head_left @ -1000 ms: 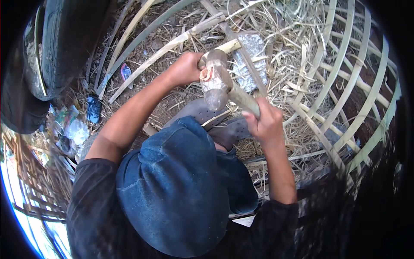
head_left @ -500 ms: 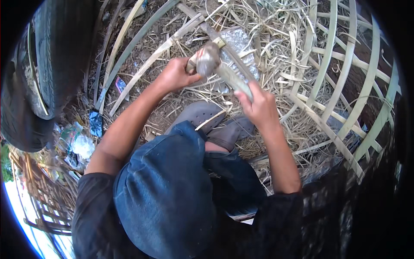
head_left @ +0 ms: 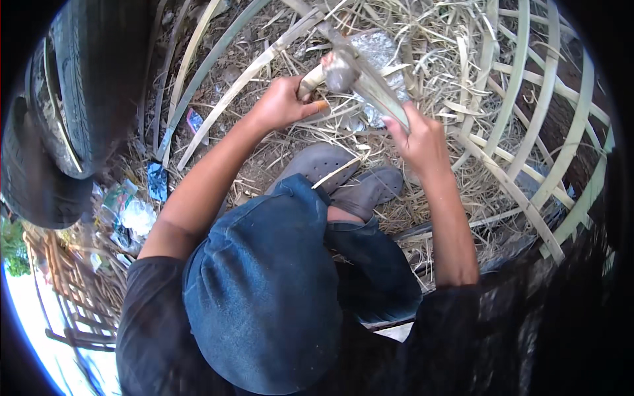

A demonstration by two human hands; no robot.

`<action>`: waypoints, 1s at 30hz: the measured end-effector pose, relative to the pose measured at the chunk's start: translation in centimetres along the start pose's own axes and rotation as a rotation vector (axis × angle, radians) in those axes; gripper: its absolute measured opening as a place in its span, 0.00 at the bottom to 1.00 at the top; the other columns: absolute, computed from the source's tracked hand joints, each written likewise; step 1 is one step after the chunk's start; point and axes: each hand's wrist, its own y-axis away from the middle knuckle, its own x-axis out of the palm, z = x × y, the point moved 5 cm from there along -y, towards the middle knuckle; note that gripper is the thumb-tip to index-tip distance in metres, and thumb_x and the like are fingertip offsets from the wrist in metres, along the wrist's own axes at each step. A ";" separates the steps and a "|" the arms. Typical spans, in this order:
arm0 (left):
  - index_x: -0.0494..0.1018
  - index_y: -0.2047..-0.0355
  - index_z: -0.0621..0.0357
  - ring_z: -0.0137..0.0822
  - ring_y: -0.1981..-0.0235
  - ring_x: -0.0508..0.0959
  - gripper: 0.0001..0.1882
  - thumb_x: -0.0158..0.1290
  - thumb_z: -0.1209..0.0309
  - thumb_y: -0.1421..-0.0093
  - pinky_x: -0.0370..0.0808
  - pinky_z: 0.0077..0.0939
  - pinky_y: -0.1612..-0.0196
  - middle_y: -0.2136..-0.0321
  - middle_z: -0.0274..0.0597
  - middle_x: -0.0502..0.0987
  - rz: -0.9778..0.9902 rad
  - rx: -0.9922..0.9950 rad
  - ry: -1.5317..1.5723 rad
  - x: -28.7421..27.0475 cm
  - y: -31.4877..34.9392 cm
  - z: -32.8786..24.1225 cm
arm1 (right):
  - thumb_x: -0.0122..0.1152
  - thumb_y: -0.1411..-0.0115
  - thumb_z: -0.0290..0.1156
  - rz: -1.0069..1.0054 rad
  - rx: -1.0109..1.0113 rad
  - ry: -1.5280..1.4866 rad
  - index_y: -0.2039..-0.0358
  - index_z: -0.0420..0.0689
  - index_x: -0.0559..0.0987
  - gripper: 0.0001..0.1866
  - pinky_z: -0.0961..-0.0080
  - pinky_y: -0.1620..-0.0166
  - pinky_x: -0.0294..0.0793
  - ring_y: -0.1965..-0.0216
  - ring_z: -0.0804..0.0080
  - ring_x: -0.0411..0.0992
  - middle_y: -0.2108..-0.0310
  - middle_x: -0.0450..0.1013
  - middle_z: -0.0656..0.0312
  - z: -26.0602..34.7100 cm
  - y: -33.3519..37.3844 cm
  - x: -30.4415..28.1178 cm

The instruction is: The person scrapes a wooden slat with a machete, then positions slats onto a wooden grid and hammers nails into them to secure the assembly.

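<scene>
My left hand (head_left: 284, 105) is closed around a pale wooden handle (head_left: 312, 82). Beside it is a rounded grey head (head_left: 341, 76), blurred by motion; together they look like a hammer, though their join is not clear. There is an orange patch at the left thumb tip. My right hand (head_left: 421, 137) grips the near end of a flat greenish bamboo strip (head_left: 383, 98), the thumb on its near side. The strip slants away to the far left and passes close against the grey head; whether the two touch I cannot tell.
Bamboo shavings (head_left: 439, 59) litter the ground around a pale stone slab (head_left: 376, 49). A woven bamboo lattice (head_left: 528, 132) curves along the right. Long bamboo slats (head_left: 231, 99) arch at the left, near tyres (head_left: 72, 86) and plastic litter (head_left: 137, 218). My shoes (head_left: 323, 165) are below the hands.
The view has shifted, so everything sits slightly farther right. The bamboo strip in my right hand now lies closer over the grey head. Both hands keep their holds.
</scene>
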 end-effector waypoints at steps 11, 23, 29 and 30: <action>0.70 0.80 0.64 0.29 0.83 0.73 0.21 0.66 0.59 0.53 0.71 0.29 0.77 0.84 0.45 0.74 -0.111 0.188 0.053 0.0 -0.8 1.4 | 0.59 0.42 0.46 -0.018 0.008 -0.053 0.72 0.39 0.72 0.20 0.62 0.78 0.72 0.80 0.51 0.74 0.81 0.72 0.48 0.1 0.0 -0.5; 0.73 0.76 0.64 0.28 0.82 0.71 0.20 0.67 0.59 0.55 0.71 0.28 0.75 0.85 0.39 0.73 -0.025 -0.025 0.043 0.3 -0.1 -1.2 | 0.58 0.41 0.41 0.011 0.133 0.051 0.62 0.35 0.74 0.19 0.63 0.75 0.71 0.79 0.52 0.75 0.82 0.71 0.49 -2.1 0.0 -0.5; 0.71 0.77 0.64 0.30 0.83 0.71 0.19 0.66 0.61 0.54 0.71 0.29 0.76 0.85 0.42 0.72 -0.060 0.188 0.300 1.1 -0.7 2.1 | 0.63 0.44 0.44 -0.002 -0.065 -0.060 0.68 0.36 0.73 0.21 0.63 0.77 0.70 0.79 0.50 0.74 0.81 0.72 0.48 2.4 2.5 -2.4; 0.71 0.77 0.64 0.30 0.83 0.71 0.19 0.66 0.61 0.54 0.71 0.29 0.76 0.85 0.42 0.72 -0.064 0.196 0.295 0.7 -0.8 1.9 | 0.63 0.44 0.44 0.014 -0.066 -0.070 0.68 0.37 0.73 0.20 0.62 0.77 0.71 0.78 0.50 0.73 0.82 0.71 0.47 2.4 2.8 -2.1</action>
